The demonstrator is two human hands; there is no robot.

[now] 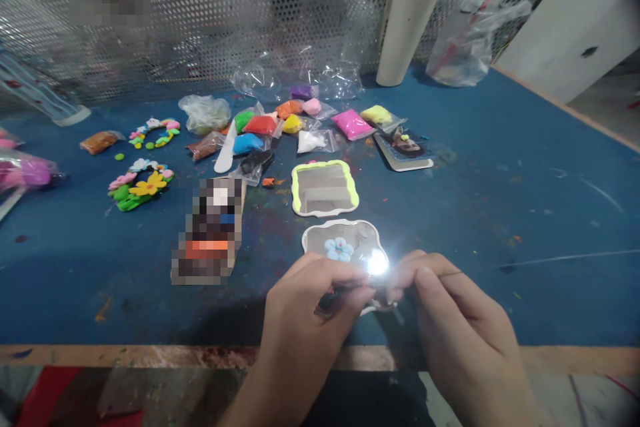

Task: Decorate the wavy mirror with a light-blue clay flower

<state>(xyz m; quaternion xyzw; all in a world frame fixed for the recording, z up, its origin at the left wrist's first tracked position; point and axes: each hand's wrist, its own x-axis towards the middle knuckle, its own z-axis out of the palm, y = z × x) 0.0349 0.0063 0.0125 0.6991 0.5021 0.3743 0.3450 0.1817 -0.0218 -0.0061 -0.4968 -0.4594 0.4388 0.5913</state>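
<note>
A white-framed mirror (313, 235) with a light blue clay flower (339, 249) on its glass lies near the table's front edge. Over its lower part, my left hand (315, 307) is closed in a pinch; what sits between its fingertips is too small to make out beside a bright glare. My right hand (450, 307) is closed at the mirror's right side, thumb against fingers, its contents hidden. Just behind lies a second mirror (325, 190), its frame lined with yellow-green clay along the top and sides.
Bagged coloured clay (263, 125) lies across the middle back, by a white plastic knife (227, 149). Two flowered rings (150, 183) are at left, near a pixelated phone-like object (210, 233). A cup (413, 20) and plastic bag (463, 47) stand at the back right.
</note>
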